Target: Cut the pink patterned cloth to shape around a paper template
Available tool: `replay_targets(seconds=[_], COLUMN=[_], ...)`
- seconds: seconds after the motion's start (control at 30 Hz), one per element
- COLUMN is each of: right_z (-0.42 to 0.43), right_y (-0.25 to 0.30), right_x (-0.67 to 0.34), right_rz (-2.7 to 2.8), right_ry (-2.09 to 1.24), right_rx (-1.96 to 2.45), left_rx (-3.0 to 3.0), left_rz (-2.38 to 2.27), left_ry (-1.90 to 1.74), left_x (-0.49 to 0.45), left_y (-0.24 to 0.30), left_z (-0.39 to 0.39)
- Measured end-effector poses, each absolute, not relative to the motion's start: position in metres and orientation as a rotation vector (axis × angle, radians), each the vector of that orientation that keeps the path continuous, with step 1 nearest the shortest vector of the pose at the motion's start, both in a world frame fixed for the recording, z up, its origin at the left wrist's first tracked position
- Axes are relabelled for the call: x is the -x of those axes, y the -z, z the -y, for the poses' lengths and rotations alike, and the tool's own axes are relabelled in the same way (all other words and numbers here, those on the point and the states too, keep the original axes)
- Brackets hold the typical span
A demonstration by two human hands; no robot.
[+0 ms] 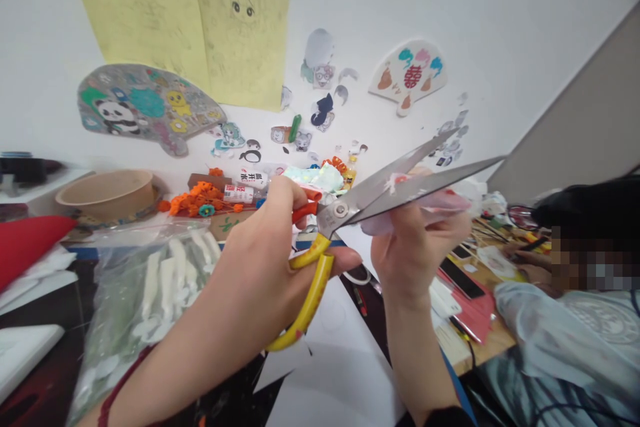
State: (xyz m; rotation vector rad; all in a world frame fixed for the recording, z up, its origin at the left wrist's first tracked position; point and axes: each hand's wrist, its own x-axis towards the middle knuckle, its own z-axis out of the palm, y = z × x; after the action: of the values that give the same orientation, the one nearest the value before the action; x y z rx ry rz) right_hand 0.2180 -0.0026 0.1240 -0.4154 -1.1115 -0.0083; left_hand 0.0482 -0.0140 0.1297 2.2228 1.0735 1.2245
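My left hand (265,260) is closed round the yellow and orange handles of a pair of scissors (400,183). The long steel blades are slightly parted and point up to the right. My right hand (410,253) pinches a small pinkish paper piece (443,203), which lies right at the blades. Both hands are raised above the table, close together.
A clear plastic bag of white pieces (150,280) lies at the lower left, with a brown paper bowl (107,193) behind it. Orange craft flowers (200,200) and small bottles (245,193) sit mid-table. Another person (575,320) sits at the right. Yellow drawings (200,20) and fan cutouts (410,73) hang on the wall.
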Motion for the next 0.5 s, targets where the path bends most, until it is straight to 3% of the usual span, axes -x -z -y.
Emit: replay_targets(seconds=[0.5], right_z=[0.0042], right_y=[-0.1218], right_x=[-0.2091], right_rz=[1.02], right_ry=[-0.099], right_rx=[0.395], left_rx=[-2.188], left_rz=[-1.091], left_ry=[-1.186], left_x=[-0.0519], left_y=[-0.1332], left_z=[0.0179])
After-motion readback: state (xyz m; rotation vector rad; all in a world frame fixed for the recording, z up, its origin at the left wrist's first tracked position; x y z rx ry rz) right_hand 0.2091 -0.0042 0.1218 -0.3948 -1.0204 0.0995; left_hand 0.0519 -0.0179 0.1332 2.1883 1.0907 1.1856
